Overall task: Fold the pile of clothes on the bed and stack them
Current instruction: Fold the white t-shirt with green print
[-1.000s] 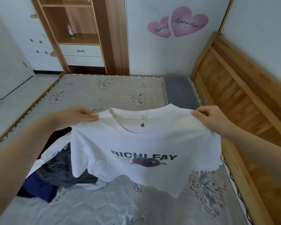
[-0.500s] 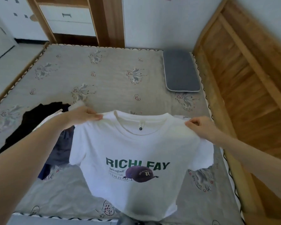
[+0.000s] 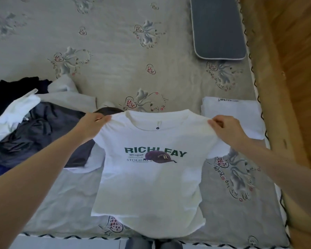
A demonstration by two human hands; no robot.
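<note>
Both your hands, left and right, pinch the shoulders of a white printed T-shirt spread above the bed.

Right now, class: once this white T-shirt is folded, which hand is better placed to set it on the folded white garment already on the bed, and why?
Right. The right hand grips the white T-shirt at the shoulder beside the folded white garment. The left hand holds the far shoulder, next to the unfolded pile.

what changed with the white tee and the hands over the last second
The camera tilted down, and the white t-shirt now hangs lower, its hem near the bed's front edge. The left hand and right hand keep their grip on the shoulders.
</note>
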